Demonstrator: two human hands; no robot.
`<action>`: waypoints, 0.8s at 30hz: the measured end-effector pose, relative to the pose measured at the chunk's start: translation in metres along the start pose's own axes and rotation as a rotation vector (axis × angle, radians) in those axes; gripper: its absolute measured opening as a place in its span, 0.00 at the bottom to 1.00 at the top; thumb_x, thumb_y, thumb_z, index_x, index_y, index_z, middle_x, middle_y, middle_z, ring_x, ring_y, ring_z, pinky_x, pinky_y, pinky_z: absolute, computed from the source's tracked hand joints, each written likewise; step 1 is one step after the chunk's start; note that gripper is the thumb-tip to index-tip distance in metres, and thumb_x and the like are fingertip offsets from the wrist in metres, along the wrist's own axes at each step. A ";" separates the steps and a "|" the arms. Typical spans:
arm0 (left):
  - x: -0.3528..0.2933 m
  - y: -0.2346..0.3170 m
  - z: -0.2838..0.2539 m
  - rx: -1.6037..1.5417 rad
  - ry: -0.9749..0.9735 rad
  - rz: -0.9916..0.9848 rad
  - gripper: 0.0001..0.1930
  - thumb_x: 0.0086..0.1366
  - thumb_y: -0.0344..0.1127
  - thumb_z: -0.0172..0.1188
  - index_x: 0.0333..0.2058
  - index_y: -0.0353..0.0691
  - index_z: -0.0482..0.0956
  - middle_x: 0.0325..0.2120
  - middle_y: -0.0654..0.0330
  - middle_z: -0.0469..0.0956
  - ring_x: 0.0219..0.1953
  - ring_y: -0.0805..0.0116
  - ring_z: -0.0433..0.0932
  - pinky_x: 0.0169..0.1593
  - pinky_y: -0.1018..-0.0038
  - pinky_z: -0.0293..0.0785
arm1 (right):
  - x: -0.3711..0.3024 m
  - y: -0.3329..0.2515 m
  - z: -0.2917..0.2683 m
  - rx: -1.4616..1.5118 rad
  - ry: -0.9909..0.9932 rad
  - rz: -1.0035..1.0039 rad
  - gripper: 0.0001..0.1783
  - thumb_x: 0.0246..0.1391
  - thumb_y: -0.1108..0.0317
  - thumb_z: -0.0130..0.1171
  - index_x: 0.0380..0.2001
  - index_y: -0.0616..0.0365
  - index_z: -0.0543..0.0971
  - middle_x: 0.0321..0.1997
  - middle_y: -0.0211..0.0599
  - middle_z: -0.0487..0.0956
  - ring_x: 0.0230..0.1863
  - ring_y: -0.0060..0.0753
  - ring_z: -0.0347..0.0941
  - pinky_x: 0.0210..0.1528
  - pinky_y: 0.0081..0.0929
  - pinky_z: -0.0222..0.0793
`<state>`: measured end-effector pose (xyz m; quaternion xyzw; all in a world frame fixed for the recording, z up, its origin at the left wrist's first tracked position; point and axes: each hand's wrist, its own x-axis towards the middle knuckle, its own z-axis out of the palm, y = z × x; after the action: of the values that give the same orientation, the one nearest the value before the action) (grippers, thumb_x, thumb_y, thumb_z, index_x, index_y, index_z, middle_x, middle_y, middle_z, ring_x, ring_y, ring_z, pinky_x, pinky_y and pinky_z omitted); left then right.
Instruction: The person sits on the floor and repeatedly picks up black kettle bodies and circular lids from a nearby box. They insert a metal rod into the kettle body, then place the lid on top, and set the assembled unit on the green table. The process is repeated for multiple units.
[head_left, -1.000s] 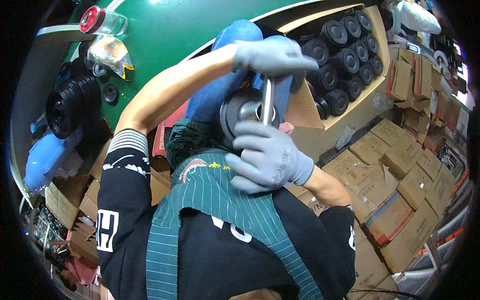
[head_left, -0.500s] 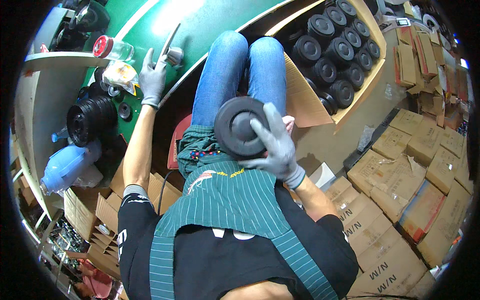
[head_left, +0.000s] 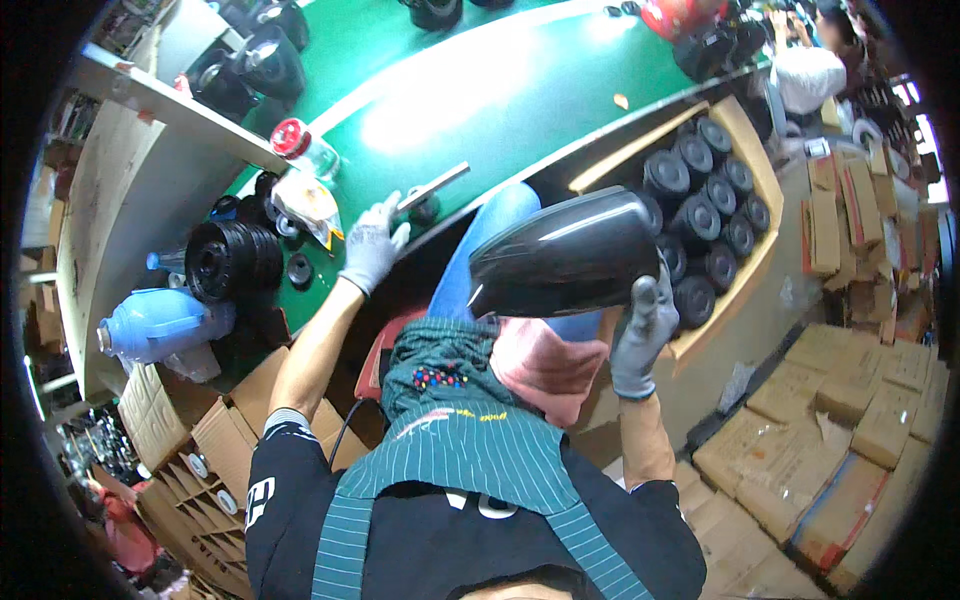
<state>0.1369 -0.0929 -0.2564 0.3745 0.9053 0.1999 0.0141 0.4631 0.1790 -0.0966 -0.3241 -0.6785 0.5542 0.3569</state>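
My left hand, in a grey glove, is at the table's near edge with its fingers closed on one end of a slim metal bar. A small dark round part lies right beside the bar. My right hand, also gloved, grips the wide end of a glossy black tapered shell. The shell is held on its side above my knees, its narrow end pointing left. A pink cloth lies over my lap below it.
An open carton of black round-ended pieces stands to the right, with stacked brown cartons beyond. On the green table are a red-lidded clear jar and stacked black discs. A blue bottle-shaped container is at left.
The black shell has been tipped from end-on to lying sideways, and my right hand has moved to its wide end. The pink cloth now shows more. My view has shifted.
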 end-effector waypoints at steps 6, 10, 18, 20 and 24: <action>0.010 0.054 -0.030 -0.041 0.292 0.128 0.45 0.62 0.48 0.75 0.74 0.41 0.65 0.69 0.42 0.68 0.71 0.40 0.68 0.72 0.45 0.64 | 0.066 0.038 0.037 0.692 -0.059 0.520 0.45 0.71 0.29 0.55 0.74 0.53 0.72 0.72 0.39 0.76 0.68 0.39 0.74 0.73 0.38 0.70; 0.015 0.100 -0.071 -0.284 0.516 0.531 0.47 0.55 0.57 0.79 0.71 0.50 0.71 0.74 0.36 0.61 0.74 0.31 0.64 0.73 0.36 0.62 | 0.097 0.059 0.076 0.853 -0.129 0.716 0.38 0.70 0.29 0.58 0.68 0.44 0.78 0.64 0.34 0.82 0.63 0.37 0.78 0.65 0.38 0.76; 0.109 0.076 -0.110 -0.385 0.569 0.230 0.38 0.47 0.38 0.88 0.57 0.44 0.80 0.71 0.36 0.66 0.70 0.36 0.72 0.72 0.51 0.70 | 0.191 0.092 0.195 0.607 -0.695 0.633 0.41 0.79 0.33 0.36 0.67 0.57 0.79 0.63 0.39 0.83 0.61 0.39 0.81 0.64 0.48 0.81; 0.141 0.059 -0.120 -0.537 0.585 0.019 0.29 0.54 0.39 0.86 0.52 0.37 0.85 0.69 0.38 0.70 0.69 0.42 0.74 0.73 0.54 0.69 | 0.217 0.117 0.216 0.083 -0.586 0.043 0.28 0.78 0.48 0.49 0.62 0.58 0.82 0.61 0.46 0.84 0.58 0.49 0.82 0.65 0.46 0.78; 0.233 0.001 -0.138 -0.144 0.619 0.027 0.26 0.56 0.38 0.84 0.51 0.35 0.86 0.70 0.39 0.70 0.71 0.46 0.71 0.73 0.57 0.67 | 0.266 0.183 0.240 -0.836 -0.427 -0.429 0.31 0.68 0.47 0.62 0.67 0.52 0.79 0.74 0.55 0.72 0.78 0.57 0.61 0.80 0.63 0.49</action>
<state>-0.0545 0.0185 -0.1002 0.3058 0.8451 0.3679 -0.2384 0.1264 0.3082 -0.2745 -0.1722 -0.9510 0.2037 0.1561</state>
